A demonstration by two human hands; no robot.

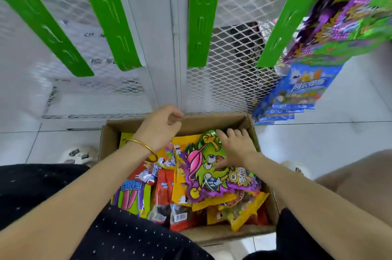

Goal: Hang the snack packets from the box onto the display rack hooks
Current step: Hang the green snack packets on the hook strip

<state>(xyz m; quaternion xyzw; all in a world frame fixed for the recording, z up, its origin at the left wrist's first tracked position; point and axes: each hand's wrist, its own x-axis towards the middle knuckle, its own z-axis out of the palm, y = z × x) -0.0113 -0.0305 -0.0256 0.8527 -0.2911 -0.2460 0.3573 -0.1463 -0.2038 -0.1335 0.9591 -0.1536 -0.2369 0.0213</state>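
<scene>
While right hand (235, 149) grips, packet (203, 168) points toward rack (222, 81).

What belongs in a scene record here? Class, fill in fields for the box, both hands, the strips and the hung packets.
box: open cardboard, on tiled floor, holding mixed packets
top packet: green and purple, cartoon print
right hand: grips top packet at its upper edge
left hand: above box, loosely curled, holds nothing
strips: four green, on white mesh
hung packets: purple-green above blue, far right
</scene>
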